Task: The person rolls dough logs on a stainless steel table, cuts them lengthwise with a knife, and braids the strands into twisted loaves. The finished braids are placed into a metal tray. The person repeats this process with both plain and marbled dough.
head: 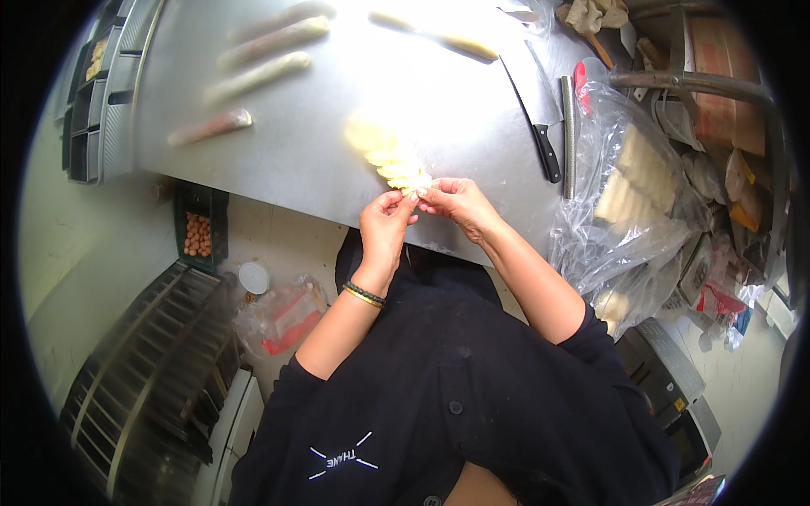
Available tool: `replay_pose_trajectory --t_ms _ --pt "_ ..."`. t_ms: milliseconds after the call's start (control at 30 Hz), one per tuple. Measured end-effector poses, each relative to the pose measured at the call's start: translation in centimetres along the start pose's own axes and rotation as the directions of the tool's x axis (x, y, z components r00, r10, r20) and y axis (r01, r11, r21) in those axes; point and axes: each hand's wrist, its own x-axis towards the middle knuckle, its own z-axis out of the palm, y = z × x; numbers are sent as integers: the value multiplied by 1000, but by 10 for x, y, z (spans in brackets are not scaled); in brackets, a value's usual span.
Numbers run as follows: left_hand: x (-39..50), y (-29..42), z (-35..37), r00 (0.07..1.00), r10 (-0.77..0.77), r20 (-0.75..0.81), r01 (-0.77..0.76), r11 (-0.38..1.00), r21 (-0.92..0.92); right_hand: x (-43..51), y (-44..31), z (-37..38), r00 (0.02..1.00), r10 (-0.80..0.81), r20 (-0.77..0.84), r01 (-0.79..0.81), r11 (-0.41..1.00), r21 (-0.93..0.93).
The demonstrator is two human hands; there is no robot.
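A pale yellow braided strip of dough (393, 166) lies on the metal table (285, 190), its near end at the table's front edge. My left hand (387, 218) pinches that end between thumb and fingers. Just right of it, my right hand (459, 205) grips the same end, the two thumbs almost touching. Farther back at the left are several long dough rolls (275, 41), some brownish, and a shorter reddish-brown roll (212, 126). Another long roll (436, 35) lies at the back, partly lost in glare.
On the right are a black-handled knife (545, 152), a ridged metal rod (568, 136) and a clear plastic bag (639, 183) with pale dough pieces. Metal baking pans (117, 95) stand at the left. Below sit a crate of eggs (198, 234) and a metal rack (152, 367).
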Motion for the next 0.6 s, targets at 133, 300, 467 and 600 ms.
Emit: replay_pose_trajectory --t_ms 133,300,467,600 --pt "4 -9 2 984 163 -76 -154 982 109 7 13 4 994 -102 -38 100 994 -45" --pt "5 -8 -1 992 102 -77 -91 987 135 15 25 8 983 -157 -96 149 985 -84" --pt "3 0 -10 992 -129 9 129 988 -84 7 24 22 971 -125 -202 137 990 44" --pt "14 19 -31 991 -13 -131 35 985 170 1 17 37 946 60 -320 82 907 412"
